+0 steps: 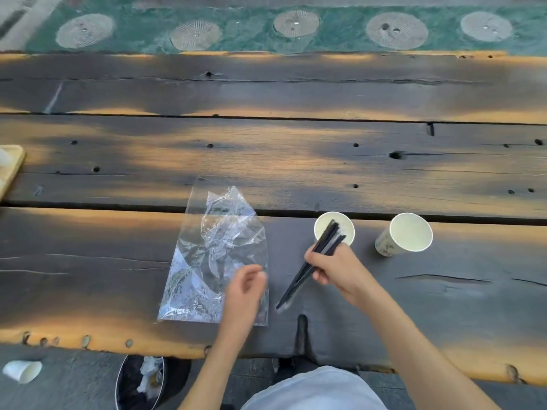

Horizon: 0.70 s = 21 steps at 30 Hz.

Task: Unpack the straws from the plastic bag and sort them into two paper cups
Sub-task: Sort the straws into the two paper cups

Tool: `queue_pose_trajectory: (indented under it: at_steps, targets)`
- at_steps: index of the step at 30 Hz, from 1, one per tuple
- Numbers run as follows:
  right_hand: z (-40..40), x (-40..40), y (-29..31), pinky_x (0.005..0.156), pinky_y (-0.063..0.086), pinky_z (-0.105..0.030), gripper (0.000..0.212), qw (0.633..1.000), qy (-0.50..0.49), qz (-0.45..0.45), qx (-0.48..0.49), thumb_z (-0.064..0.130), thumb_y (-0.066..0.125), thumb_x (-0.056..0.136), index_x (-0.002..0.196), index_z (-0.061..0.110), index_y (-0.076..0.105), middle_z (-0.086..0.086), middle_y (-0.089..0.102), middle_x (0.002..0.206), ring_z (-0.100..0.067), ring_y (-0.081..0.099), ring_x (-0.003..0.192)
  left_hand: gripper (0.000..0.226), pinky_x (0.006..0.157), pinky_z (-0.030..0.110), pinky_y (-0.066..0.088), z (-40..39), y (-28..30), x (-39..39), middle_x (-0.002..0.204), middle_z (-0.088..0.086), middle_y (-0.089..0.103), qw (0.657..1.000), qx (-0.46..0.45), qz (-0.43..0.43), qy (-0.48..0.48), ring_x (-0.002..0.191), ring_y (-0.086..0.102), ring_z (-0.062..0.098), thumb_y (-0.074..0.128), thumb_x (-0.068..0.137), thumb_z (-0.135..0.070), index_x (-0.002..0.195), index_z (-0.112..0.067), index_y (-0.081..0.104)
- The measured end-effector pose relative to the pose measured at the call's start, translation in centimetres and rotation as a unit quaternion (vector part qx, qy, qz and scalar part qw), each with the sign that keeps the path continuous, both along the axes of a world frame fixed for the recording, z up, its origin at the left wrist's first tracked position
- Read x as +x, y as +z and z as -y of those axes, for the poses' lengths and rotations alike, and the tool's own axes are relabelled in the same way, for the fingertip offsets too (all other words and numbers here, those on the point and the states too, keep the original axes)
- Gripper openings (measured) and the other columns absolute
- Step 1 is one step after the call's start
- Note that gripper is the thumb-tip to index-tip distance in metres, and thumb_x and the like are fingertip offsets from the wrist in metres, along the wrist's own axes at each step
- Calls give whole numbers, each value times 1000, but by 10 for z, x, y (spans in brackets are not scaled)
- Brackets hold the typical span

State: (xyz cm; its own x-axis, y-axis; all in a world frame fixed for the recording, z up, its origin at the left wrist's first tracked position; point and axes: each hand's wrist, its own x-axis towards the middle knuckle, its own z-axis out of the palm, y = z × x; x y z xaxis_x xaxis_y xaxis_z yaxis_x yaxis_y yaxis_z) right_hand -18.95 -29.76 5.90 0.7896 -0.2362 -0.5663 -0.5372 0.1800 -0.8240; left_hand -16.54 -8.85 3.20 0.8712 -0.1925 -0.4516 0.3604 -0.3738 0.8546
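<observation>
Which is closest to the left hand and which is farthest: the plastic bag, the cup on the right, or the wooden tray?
1. plastic bag: right under and beside the left hand.
2. right paper cup: across on the right side, past the right hand.
3. wooden tray: far off at the table's left edge.

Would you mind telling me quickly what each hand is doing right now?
Left hand: loosely open, holding nothing, over the plastic bag.
Right hand: closed around a bundle of black straws, by the nearer paper cup.
</observation>
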Motion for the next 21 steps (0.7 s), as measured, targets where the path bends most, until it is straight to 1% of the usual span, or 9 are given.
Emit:
queue_pose_trajectory:
  at_steps: [2, 3, 5, 7, 9, 11, 14, 18, 21]
  targets:
    - [-11, 7, -8, 40, 34, -25, 10, 999, 47, -14, 7, 0, 61, 85, 76, 5, 60, -11, 54, 60, -16, 46, 43, 20, 93, 26, 52, 21, -1, 2, 109, -5, 72, 989, -58, -59, -126, 105, 68, 11, 61, 97, -27, 118, -26, 59]
    - [-16, 10, -13, 40, 34, -25, 12, 998, 61, -20, 10, 0, 60, 83, 73, 5, 60, -11, 54, 56, -16, 45, 41, 22, 92, 27, 54, 30, -5, 1, 105, -3, 73, 982, -82, -81, -151, 101, 69, 13, 59, 99, -23, 121, -21, 58]
    - [-24, 16, -23, 41, 32, -25, 17, 996, 77, -40, -16, 3, 61, 81, 66, 8, 56, -7, 50, 48, -16, 40, 38, 15, 82, 26, 56, 38, -15, -1, 91, -5, 73, 977, -104, -115, -149, 86, 68, 17, 54, 101, -15, 114, -11, 60]
    - [-28, 20, -38, 40, 31, -24, 23, 993, 75, -70, -57, 8, 63, 83, 64, 11, 52, -1, 47, 46, -14, 37, 38, 16, 69, 24, 53, 41, -27, -1, 76, -7, 67, 976, -87, -134, -148, 72, 62, 15, 51, 103, -16, 100, -11, 65]
    - [-30, 22, -52, 41, 35, -26, 18, 991, 65, -91, -72, 16, 65, 87, 73, 9, 56, -2, 53, 53, -14, 42, 43, 22, 61, 23, 47, 44, -39, 0, 68, -4, 60, 976, -54, -152, -145, 61, 55, 12, 49, 104, -20, 92, -13, 66]
    - [-31, 21, -66, 45, 40, -24, 15, 989, 53, -115, -73, 20, 64, 89, 86, 7, 58, -4, 59, 62, -15, 48, 49, 23, 56, 24, 45, 51, -48, 2, 68, 2, 59, 980, -13, -167, -112, 56, 52, 12, 47, 103, -22, 94, -7, 62]
    - [-32, 17, -86, 52, 48, -27, 13, 986, 35, -153, -62, 14, 58, 92, 98, 3, 59, -9, 61, 66, -18, 55, 56, 21, 61, 32, 52, 64, -63, 8, 77, 7, 66, 983, 50, -166, -60, 61, 59, 17, 50, 100, -27, 94, -8, 56]
    - [-29, 14, -104, 66, 54, -35, 12, 979, 12, -186, -79, 6, 51, 88, 92, 10, 62, -8, 64, 73, -19, 59, 65, 34, 76, 54, 58, 71, -118, 10, 85, 14, 70, 982, 116, -144, -33, 77, 69, 32, 51, 84, -45, 89, -12, 58]
    - [-27, 13, -114, 79, 57, -43, 16, 977, 2, -192, -92, 6, 50, 86, 85, 18, 60, -8, 66, 81, -22, 63, 75, 25, 75, 50, 58, 86, -102, 11, 88, 15, 68, 979, 146, -141, -25, 82, 68, 33, 57, 90, -33, 84, -9, 57]
